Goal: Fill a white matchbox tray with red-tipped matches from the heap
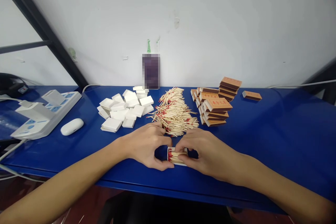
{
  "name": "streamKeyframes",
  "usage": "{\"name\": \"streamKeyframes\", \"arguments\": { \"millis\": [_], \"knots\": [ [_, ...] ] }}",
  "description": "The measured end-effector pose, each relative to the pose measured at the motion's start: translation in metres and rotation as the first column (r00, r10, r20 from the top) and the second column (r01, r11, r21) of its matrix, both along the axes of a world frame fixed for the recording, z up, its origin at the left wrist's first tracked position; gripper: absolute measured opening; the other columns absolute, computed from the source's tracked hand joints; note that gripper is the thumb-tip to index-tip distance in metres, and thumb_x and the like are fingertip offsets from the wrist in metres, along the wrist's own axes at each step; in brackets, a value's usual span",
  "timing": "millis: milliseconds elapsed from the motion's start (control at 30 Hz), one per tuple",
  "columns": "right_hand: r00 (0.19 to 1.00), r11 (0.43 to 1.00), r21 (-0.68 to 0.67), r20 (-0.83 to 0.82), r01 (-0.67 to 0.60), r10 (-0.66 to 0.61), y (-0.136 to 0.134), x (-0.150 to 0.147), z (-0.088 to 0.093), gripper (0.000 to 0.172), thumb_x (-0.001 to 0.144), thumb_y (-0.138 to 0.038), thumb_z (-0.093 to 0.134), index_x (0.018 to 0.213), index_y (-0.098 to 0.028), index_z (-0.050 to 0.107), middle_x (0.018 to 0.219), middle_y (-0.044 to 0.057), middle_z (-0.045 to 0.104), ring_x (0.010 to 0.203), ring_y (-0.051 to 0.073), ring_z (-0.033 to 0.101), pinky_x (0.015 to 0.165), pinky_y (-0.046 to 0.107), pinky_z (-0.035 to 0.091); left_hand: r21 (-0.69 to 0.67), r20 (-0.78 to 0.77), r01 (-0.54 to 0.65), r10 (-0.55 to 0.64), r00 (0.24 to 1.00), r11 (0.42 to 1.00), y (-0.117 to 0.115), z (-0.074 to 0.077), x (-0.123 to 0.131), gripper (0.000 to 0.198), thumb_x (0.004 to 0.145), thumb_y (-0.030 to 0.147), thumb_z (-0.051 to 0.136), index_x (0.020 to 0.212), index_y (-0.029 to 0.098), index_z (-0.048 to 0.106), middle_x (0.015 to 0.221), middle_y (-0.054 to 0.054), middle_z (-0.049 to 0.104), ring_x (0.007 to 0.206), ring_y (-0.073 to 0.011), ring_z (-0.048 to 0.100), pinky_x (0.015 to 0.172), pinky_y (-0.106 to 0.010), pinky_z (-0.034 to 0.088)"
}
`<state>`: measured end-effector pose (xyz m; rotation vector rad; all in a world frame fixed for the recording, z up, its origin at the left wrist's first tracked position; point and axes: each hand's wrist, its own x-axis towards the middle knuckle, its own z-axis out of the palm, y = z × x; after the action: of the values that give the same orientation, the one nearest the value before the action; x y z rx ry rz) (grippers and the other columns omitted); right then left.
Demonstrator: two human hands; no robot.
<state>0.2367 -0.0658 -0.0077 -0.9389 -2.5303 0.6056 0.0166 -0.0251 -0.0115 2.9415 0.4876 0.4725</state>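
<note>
A small white matchbox tray [180, 164] lies on the blue table near its front edge. Inside it are matches [173, 158] with red heads toward the left. My left hand [149, 143] has thumb and finger closed around the tray's left end. The fingertips of my right hand [210, 152] reach into the tray's right part and pinch at the matches there; how many they hold is hidden. Just beyond both hands spreads a big heap of loose matches [174, 112].
White empty-looking trays [126, 105] are piled left of the heap. Orange matchbox sleeves [217, 105] stand stacked to the right, with a single matchbox [252, 95] farther right. At left are a white earbud case [72, 126] and a power strip [49, 122] with cables.
</note>
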Motion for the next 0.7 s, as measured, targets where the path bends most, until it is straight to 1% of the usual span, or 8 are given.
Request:
{"name": "streamKeyframes", "arguments": {
  "millis": [133, 200, 300, 400, 500, 600, 700],
  "knots": [
    [1.000, 1.000, -0.009, 0.009, -0.007, 0.007, 0.0013, 0.0002, -0.0026, 0.014, 0.090, -0.021, 0.060, 0.081, -0.020, 0.070, 0.073, 0.000, 0.069, 0.069, 0.015, 0.060, 0.067, 0.028, 0.041, -0.018, -0.032, -0.013, 0.012, 0.999, 1.000, 0.0000, -0.0034, -0.0025, 0.035, 0.079, 0.052, 0.064, 0.083, 0.018, 0.066, 0.054, 0.002, 0.056, 0.052, -0.0151, 0.054, 0.054, -0.028, 0.038],
    [1.000, 1.000, -0.003, 0.015, -0.005, 0.005, 0.0009, 0.0001, -0.0035, 0.014, 0.090, -0.022, 0.060, 0.081, -0.021, 0.070, 0.072, 0.000, 0.068, 0.068, 0.014, 0.059, 0.065, 0.027, 0.041, -0.038, -0.026, -0.010, 0.009, 1.000, 0.999, -0.0002, -0.0047, -0.0037, 0.033, 0.079, 0.051, 0.064, 0.084, 0.018, 0.066, 0.058, 0.002, 0.059, 0.053, -0.0141, 0.056, 0.052, -0.027, 0.037],
    [0.999, 0.999, 0.046, 0.044, -0.010, 0.008, -0.0006, 0.0002, -0.0027, 0.014, 0.090, -0.021, 0.059, 0.080, -0.020, 0.069, 0.072, 0.001, 0.066, 0.068, 0.015, 0.058, 0.065, 0.027, 0.042, -0.043, -0.018, -0.017, 0.016, 1.000, 0.999, 0.0003, -0.0052, -0.0049, 0.033, 0.079, 0.051, 0.064, 0.085, 0.018, 0.065, 0.066, 0.001, 0.063, 0.056, -0.0133, 0.058, 0.050, -0.027, 0.037],
    [0.996, 0.996, 0.075, 0.070, -0.052, 0.047, -0.0016, 0.0016, 0.0008, 0.015, 0.091, -0.018, 0.057, 0.081, -0.019, 0.068, 0.078, 0.003, 0.065, 0.074, 0.016, 0.059, 0.069, 0.028, 0.044, -0.026, -0.026, -0.030, 0.029, 0.999, 0.999, 0.0015, -0.0048, -0.0056, 0.034, 0.079, 0.052, 0.063, 0.084, 0.018, 0.065, 0.064, 0.001, 0.062, 0.056, -0.0134, 0.058, 0.050, -0.027, 0.035],
    [0.995, 0.996, 0.047, 0.065, -0.076, 0.072, -0.0014, 0.0046, 0.0047, 0.017, 0.093, -0.018, 0.054, 0.085, -0.019, 0.069, 0.088, 0.004, 0.064, 0.079, 0.016, 0.059, 0.073, 0.028, 0.045, -0.012, -0.038, -0.038, 0.038, 0.999, 0.999, 0.0024, -0.0043, -0.0059, 0.035, 0.079, 0.053, 0.063, 0.083, 0.018, 0.065, 0.062, 0.001, 0.061, 0.055, -0.0136, 0.058, 0.051, -0.026, 0.034],
    [0.997, 0.998, 0.038, 0.055, -0.057, 0.055, -0.0008, 0.0077, 0.0063, 0.018, 0.094, -0.021, 0.052, 0.086, -0.019, 0.067, 0.093, 0.005, 0.060, 0.078, 0.015, 0.058, 0.072, 0.028, 0.045, 0.000, -0.037, -0.040, 0.040, 0.998, 0.999, 0.0027, -0.0038, -0.0061, 0.035, 0.079, 0.053, 0.064, 0.084, 0.018, 0.065, 0.062, 0.001, 0.062, 0.055, -0.0138, 0.057, 0.051, -0.026, 0.033],
    [0.997, 0.999, 0.048, 0.082, -0.006, 0.002, -0.0003, 0.0093, 0.0064, 0.015, 0.093, -0.022, 0.053, 0.084, -0.019, 0.065, 0.089, 0.004, 0.057, 0.075, 0.015, 0.056, 0.069, 0.029, 0.044, 0.004, -0.039, -0.038, 0.038, 0.999, 0.999, 0.0028, -0.0035, -0.0063, 0.036, 0.080, 0.053, 0.063, 0.084, 0.018, 0.065, 0.062, 0.001, 0.062, 0.055, -0.0140, 0.057, 0.051, -0.026, 0.032]
  ]
}}
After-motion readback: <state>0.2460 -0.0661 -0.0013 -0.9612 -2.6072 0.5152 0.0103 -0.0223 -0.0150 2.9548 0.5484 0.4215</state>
